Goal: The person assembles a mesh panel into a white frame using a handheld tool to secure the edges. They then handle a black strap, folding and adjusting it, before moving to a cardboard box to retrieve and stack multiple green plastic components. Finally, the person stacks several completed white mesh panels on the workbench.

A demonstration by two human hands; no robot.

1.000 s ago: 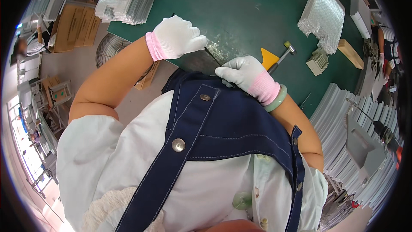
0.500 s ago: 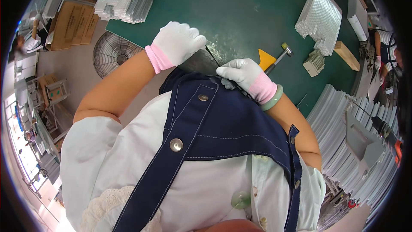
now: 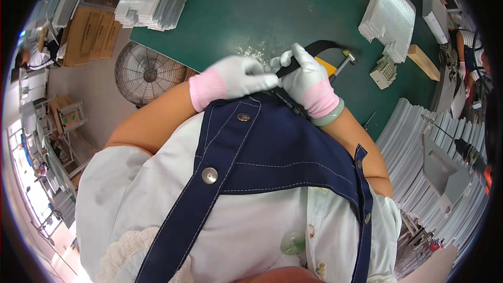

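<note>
Both my hands wear white gloves with pink cuffs and are close together in front of my navy apron (image 3: 293,152). A flat black strap (image 3: 320,47) passes through my right hand (image 3: 308,76), its free end arching over the green table and slightly blurred. My right hand pinches the strap between thumb and fingers. My left hand (image 3: 238,77) reaches across beside it, fingertips near the strap; motion blurs its fingers, and I cannot make out a hold. More black strap with dark fittings shows at my waist below the hands.
On the green table (image 3: 236,15) are a hammer (image 3: 344,64), a yellow triangular piece (image 3: 328,68), a beige block (image 3: 383,72), a wood block (image 3: 423,63) and stacks of silvery panels (image 3: 389,18). A floor fan (image 3: 150,75) stands left. Long pale strips (image 3: 406,136) and another person are at right.
My left hand has come down and right, close to my right hand. The right hand has turned upward, and the strap's end now swings out over the table.
</note>
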